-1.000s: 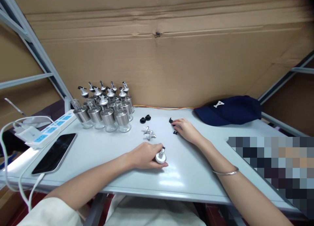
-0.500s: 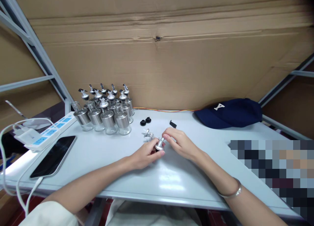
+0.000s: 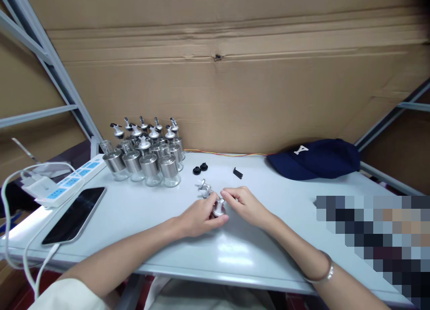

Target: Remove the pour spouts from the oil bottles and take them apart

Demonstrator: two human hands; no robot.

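Note:
My left hand (image 3: pixel 199 215) is wrapped round a silver bottle pour spout (image 3: pixel 219 208), its thumb and fingers on either side of the round base. The fingers of my right hand (image 3: pixel 245 203) are closed together at the spout's upper end; whether a small part is between them I cannot make out. Just beyond my left hand lie loose silver spout parts (image 3: pixel 204 187). Farther back sit two round black stoppers (image 3: pixel 200 168), and a small black flap-like piece (image 3: pixel 238 173) rests to their right.
Several glass bottles with steel bands (image 3: pixel 151 167) stand at the back left, most with spouts above them. A phone (image 3: pixel 75 215), a power strip (image 3: pixel 69 182) and white cables are on the left. A navy cap (image 3: pixel 316 160) lies back right, against a cardboard wall (image 3: pixel 221 99).
The pour spout in my left hand has tipped more upright and sunk slightly. My right hand's fingertips have shifted a little, staying near its upper end. The view has tilted slightly.

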